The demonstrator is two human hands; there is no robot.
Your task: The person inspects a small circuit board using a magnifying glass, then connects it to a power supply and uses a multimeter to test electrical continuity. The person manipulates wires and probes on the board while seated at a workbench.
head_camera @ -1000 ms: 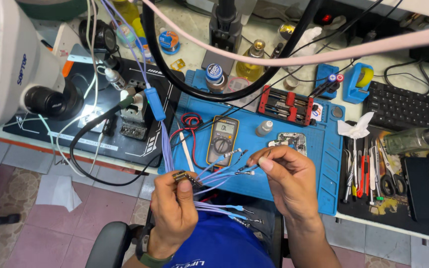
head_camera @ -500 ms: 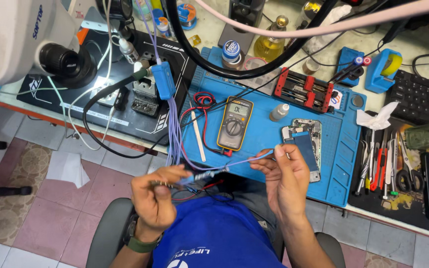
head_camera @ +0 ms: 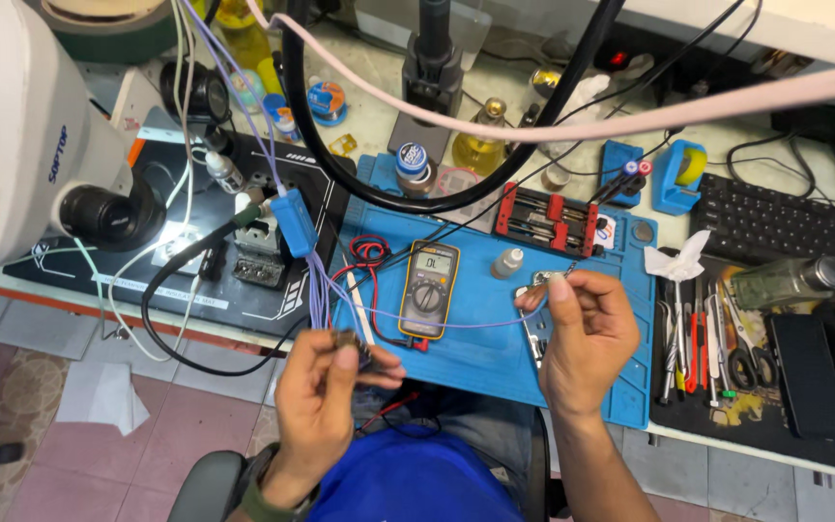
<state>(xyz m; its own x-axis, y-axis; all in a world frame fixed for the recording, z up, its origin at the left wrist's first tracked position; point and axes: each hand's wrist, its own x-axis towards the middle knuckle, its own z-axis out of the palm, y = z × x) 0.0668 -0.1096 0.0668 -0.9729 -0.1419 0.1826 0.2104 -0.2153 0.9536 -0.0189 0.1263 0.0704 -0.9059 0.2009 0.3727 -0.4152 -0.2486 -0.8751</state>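
Nearest the camera: blue shirt [head_camera: 408, 488] and chair edge, both hands raised over the lap at the tabletop's front edge. Left hand [head_camera: 326, 401] pinched closed on a small connector bundle [head_camera: 350, 343], where several thin purple wires [head_camera: 319, 290] gather; fine detail too small to tell. Right hand [head_camera: 582, 333] well apart to the right, thumb and forefinger clamped on the far end of a single purple wire [head_camera: 466, 322]. That wire is stretched nearly taut, long axis running left-right, rising slightly toward the right hand, crossing in front of the yellow multimeter [head_camera: 429, 288]. Multimeter lies flat on the blue work mat [head_camera: 495, 358], long axis near-far, display end away from the person; red and black test leads [head_camera: 367, 256] coiled just beside it on the left. The purple wires run up to a blue adapter box [head_camera: 294, 222] hanging over the black mat [head_camera: 195, 280]. Farther back: red clamp fixture [head_camera: 548, 217], small white bottle [head_camera: 507, 263], microscope [head_camera: 21, 145] far left, tool tray [head_camera: 717, 338] with tweezers and keyboard [head_camera: 785, 222] right.
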